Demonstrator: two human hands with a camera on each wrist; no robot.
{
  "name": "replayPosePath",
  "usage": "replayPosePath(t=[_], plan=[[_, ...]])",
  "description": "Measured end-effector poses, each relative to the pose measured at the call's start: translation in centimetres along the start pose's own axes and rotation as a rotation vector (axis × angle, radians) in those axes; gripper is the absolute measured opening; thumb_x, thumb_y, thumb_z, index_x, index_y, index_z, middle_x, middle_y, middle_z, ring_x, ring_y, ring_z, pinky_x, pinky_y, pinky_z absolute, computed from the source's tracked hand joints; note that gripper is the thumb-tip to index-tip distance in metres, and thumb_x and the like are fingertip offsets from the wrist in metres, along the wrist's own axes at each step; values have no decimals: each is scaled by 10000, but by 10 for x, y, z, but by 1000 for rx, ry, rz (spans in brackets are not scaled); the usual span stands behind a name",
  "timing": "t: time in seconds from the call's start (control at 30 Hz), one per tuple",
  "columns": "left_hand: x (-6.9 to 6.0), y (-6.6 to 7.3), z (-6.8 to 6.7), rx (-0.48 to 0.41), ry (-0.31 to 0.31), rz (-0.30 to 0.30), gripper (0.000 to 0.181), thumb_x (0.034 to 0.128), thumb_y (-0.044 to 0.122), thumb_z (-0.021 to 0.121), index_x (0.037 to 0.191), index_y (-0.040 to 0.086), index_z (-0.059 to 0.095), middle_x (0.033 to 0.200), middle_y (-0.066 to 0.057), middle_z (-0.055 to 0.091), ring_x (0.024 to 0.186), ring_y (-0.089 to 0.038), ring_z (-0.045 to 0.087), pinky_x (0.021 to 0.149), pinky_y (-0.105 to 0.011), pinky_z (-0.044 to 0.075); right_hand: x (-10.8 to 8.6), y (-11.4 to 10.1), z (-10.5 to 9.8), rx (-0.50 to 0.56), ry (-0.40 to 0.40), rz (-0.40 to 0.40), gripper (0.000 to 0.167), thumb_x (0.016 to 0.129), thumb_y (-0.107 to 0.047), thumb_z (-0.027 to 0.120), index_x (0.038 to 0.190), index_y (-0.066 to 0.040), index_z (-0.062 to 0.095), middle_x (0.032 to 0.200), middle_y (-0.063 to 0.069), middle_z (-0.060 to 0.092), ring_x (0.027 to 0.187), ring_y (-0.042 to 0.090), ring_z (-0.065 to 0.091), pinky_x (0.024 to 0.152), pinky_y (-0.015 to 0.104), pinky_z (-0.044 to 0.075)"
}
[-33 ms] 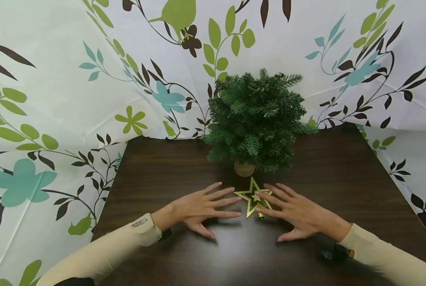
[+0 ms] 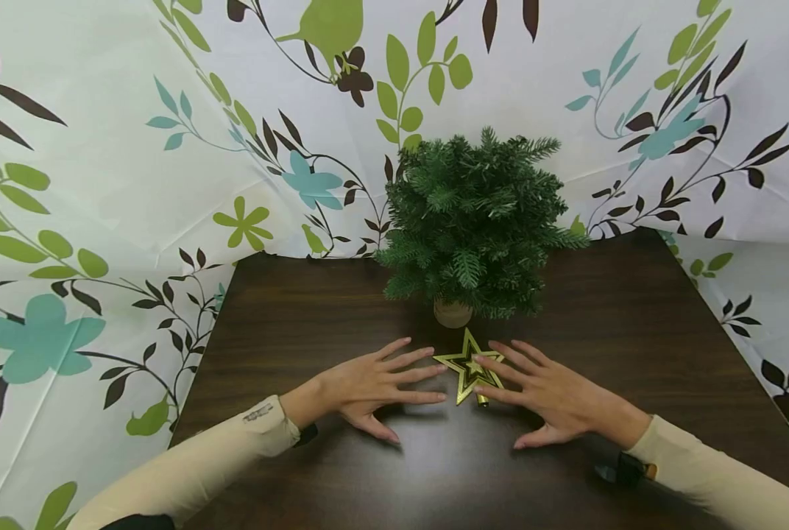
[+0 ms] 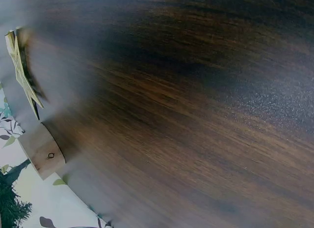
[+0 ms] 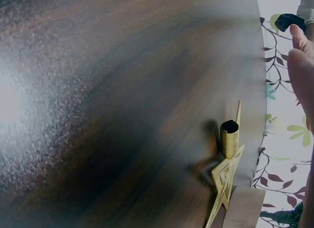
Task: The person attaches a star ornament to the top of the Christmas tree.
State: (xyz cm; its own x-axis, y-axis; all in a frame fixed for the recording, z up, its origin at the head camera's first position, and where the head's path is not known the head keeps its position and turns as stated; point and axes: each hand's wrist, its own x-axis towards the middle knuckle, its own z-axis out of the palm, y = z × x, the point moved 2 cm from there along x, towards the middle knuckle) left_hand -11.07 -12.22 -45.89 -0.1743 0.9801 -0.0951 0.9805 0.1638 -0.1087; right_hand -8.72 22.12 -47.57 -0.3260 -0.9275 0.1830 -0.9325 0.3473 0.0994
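Observation:
A gold star tree topper (image 2: 464, 365) with nested outlines lies on the dark table between my hands. Its hollow tube (image 4: 229, 142) shows in the right wrist view, and the star (image 3: 19, 71) appears edge-on in the left wrist view. My left hand (image 2: 381, 384) has spread fingers, their tips just left of the star. The fingers of my right hand (image 2: 547, 394) are spread too, and their tips overlap the star's right side; whether they touch it I cannot tell. Behind the star stands a small artificial Christmas tree (image 2: 477, 213) on a round wooden base (image 2: 453, 314).
The dark wood table (image 2: 302, 302) reaches back to a white cloth (image 2: 123, 184) printed with leaves, flowers and birds. That cloth hangs behind and along both sides. Cream sleeves (image 2: 189, 464) cover both forearms, and a dark device (image 2: 626, 469) sits at the right wrist.

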Motion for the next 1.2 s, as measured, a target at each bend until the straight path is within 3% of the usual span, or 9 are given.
replayPosePath(t=[0.27,0.43,0.57,0.67,0.77,0.87,1.03,1.1,1.2], plan=[[0,4,-4,-46,-23,15,939,946,794,478,1686,307,167,1778,-57,69,1645,-340,52,1299,-606,116,-2,0,4,-3,18,-7,1019,822,-808,652,1605,-203,409,1738,136,218,1595,398,190,1315,459,-101],[-4,1,-13,-70,31,4,907,960,737,534,1677,278,223,1767,-80,134,1637,-315,138,1299,-558,186,-4,6,4,-6,21,28,959,846,-729,691,1606,-216,412,1689,135,336,1497,397,354,1314,418,-103],[-11,-4,-21,-81,81,-37,894,955,651,626,1669,258,257,1753,-93,193,1611,-292,241,1280,-513,272,-7,12,4,-30,40,78,894,864,-656,717,1595,-229,429,1622,100,448,1408,342,475,1259,469,187],[-19,-8,-23,-101,90,-70,892,961,575,666,1673,242,243,1746,-100,217,1562,-288,347,1238,-503,349,-9,17,5,-46,62,98,760,948,-623,645,1555,-194,490,1556,92,527,1316,303,565,1061,494,432],[-30,-9,-24,-122,81,-124,835,1005,531,626,1675,219,237,1729,-89,275,1481,-264,461,1181,-486,419,-12,20,5,-56,78,123,636,1039,-598,520,1489,-151,567,1466,101,603,1205,276,629,934,499,536],[-41,-11,-26,-117,110,-208,685,1071,507,524,1641,178,333,1597,-47,510,1327,-207,606,1102,-455,487,-15,22,6,-89,106,153,554,1071,-568,476,1336,-126,679,1282,80,690,1053,238,672,831,460,555],[-59,-18,-38,-154,308,-348,384,1093,342,543,1383,120,659,1101,29,787,922,-105,726,888,-380,578,-18,24,5,-97,153,237,209,927,-371,760,964,-166,761,880,-7,704,739,148,652,643,370,530],[-64,-23,-47,-206,414,-400,270,1060,244,603,1266,125,731,1025,33,796,808,-74,699,778,-339,582,-18,24,5,-43,126,330,137,857,-283,828,880,-181,739,783,-42,653,636,91,592,576,311,495],[-68,-31,-66,-282,567,-487,202,1007,115,647,1169,125,767,960,40,791,757,-60,683,680,-300,560,-18,25,2,81,32,513,131,882,-240,819,840,-194,703,720,-85,575,547,11,475,495,240,400]])
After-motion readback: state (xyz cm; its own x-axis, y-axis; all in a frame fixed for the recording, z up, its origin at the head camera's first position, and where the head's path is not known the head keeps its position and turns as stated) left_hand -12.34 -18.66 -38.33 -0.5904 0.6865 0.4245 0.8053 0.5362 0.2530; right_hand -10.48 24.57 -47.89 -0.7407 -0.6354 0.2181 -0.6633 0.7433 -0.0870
